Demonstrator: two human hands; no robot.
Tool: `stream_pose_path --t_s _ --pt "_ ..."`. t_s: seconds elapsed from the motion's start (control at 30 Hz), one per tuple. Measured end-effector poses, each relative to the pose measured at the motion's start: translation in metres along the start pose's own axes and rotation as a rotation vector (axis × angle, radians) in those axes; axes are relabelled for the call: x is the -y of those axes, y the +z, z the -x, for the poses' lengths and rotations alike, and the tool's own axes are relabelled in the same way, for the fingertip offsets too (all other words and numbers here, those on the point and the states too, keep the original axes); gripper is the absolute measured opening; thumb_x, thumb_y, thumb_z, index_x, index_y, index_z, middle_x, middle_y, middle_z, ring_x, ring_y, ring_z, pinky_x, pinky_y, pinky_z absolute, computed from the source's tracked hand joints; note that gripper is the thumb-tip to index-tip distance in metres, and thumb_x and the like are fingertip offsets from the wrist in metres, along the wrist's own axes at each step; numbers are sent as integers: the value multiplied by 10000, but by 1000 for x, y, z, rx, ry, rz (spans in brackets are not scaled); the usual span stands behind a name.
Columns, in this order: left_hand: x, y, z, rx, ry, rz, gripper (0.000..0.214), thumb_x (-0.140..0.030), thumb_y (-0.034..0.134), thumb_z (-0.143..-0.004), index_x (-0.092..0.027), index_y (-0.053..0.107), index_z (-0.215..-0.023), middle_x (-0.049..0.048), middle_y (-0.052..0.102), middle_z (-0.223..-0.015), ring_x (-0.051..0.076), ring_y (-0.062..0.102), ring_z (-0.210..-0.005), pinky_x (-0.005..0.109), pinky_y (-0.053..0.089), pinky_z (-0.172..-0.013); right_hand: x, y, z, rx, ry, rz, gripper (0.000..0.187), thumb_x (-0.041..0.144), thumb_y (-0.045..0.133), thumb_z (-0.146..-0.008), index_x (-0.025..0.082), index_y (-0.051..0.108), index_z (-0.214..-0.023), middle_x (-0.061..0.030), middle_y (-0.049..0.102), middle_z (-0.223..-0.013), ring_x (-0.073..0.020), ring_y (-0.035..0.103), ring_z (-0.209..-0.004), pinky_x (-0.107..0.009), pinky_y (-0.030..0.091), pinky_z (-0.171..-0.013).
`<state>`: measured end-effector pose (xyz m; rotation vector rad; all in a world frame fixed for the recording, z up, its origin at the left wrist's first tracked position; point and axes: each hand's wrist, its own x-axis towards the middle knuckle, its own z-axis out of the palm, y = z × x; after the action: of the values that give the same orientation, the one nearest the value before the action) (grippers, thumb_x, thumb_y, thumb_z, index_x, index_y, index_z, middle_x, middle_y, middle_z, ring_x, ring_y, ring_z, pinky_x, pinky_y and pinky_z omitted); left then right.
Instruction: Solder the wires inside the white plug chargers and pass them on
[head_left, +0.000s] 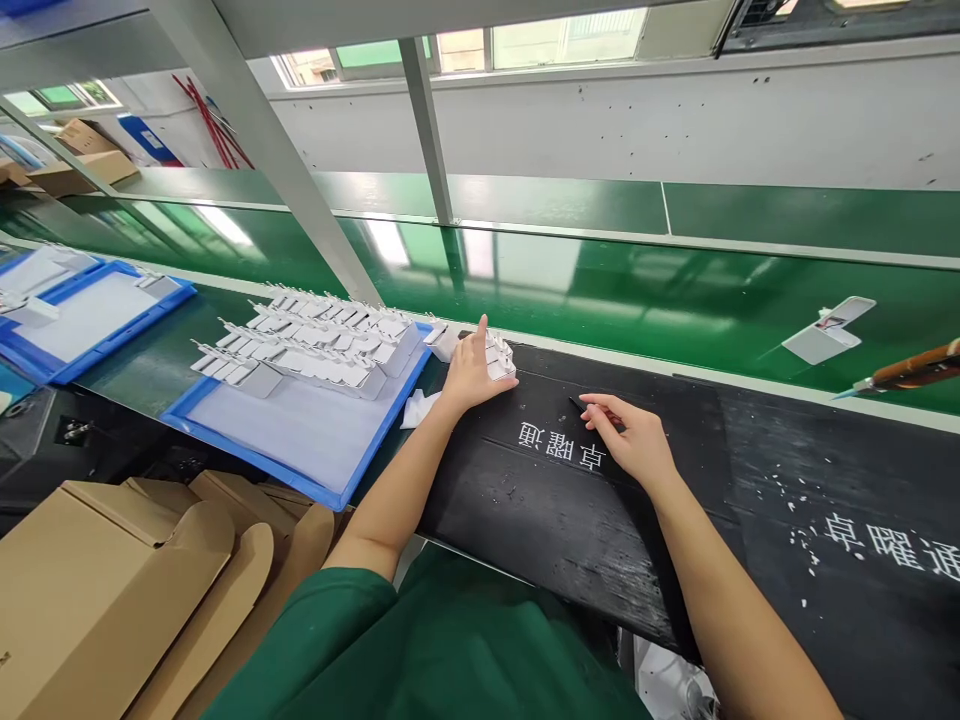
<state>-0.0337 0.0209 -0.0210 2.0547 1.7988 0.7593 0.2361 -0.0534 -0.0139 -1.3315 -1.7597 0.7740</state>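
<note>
Some mat (pixel 525 510) between — left hand (pixel 471 375) splayed over white parts (pixel 501 357), right hand (pixel 632 438) pinching stick (pixel 575 403).

White parts (pixel 330 362) look smooth plastic, the belt (pixel 637 300) glossy — the boxes (pixel 90 580) matt cardboard.

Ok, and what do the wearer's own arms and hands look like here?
The left hand and right hand are bare, with no gloves, rings or watch visible. Both forearms are uncovered. A short, plain green sleeve covers the upper left arm; the right sleeve is out of view.
</note>
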Motion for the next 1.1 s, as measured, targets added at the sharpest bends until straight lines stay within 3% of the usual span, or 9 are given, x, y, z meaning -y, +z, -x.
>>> stream_pose_path --t_s 0.17,0.3,0.5,0.6,0.7,0.83,0.9,0.97,1.1 --pt "-14 3 4 16 87 102 1170 -335 828 -644 -200 160 -1595 185 509 -1401 357 470 -1302 538 357 -1120 -1 15 -11 1 -35 -19 525 579 438 -952 217 650 -1269 -123 733 -1213 -234 719 -1101 -454 568 -1011" --pt "-34 -2 17 -4 168 260 1221 -401 839 -647 -211 106 -1605 197 467 -1466 353 456 -1327 536 342 -1136 14 39 -24 56 -119 -16 710 673 394 -933 263 420 -1512 -108 463 -1564 -243 463 -1448 -501 388 -1206" --pt "-49 -22 31 -9 204 398 1234 -467 851 -637 -243 114 -1600 195 423 -1516 357 410 -1394 531 330 -1160 43 54 -13 118 -268 67 835 666 427 -924 260 168 -1606 -116 265 -1666 -273 274 -1548 -546 282 -1259" --pt "-53 -36 35 48 199 546 1230 -536 846 -602 -225 172 -1584 191 401 -1536 360 398 -1414 515 349 -1161 58 44 -6 83 -305 124 831 679 453 -906 246 250 -1587 -151 335 -1629 -310 321 -1518 -586 300 -1239" --pt "-61 -57 42 147 71 924 1181 -651 782 -607 -219 224 -1555 175 509 -1435 354 509 -1328 502 465 -1064 77 24 -6 88 -344 5 732 699 383 -922 293 374 -1532 -118 488 -1531 -292 459 -1421 -551 412 -1174" --pt "-71 -92 59 282 -147 1376 889 -833 440 -769 -238 405 -1429 162 576 -1360 362 585 -1245 543 557 -903 100 4 -12 -44 -330 -268 656 676 246 -962 335 410 -1497 -76 601 -1413 -247 541 -1347 -478 501 -1089" --pt "-74 -108 69 298 -167 1440 858 -871 288 -803 -247 466 -1365 156 579 -1362 362 572 -1268 550 566 -885 104 4 -14 -63 -305 -317 629 673 266 -960 334 481 -1444 -70 612 -1401 -250 535 -1359 -482 501 -1093" --pt "-74 -119 78 287 -181 1462 881 -895 240 -797 -250 485 -1343 153 580 -1364 365 559 -1287 550 571 -883 104 8 -16 -29 -282 -346 603 664 291 -961 328 529 -1402 -69 618 -1398 -254 541 -1356 -488 510 -1087" --pt "-68 -125 91 240 -230 1577 868 -882 349 -781 -236 493 -1344 157 589 -1356 387 556 -1285 551 574 -872 107 27 -17 31 -317 -402 544 605 319 -983 333 531 -1404 -70 621 -1400 -242 564 -1338 -454 542 -1057"
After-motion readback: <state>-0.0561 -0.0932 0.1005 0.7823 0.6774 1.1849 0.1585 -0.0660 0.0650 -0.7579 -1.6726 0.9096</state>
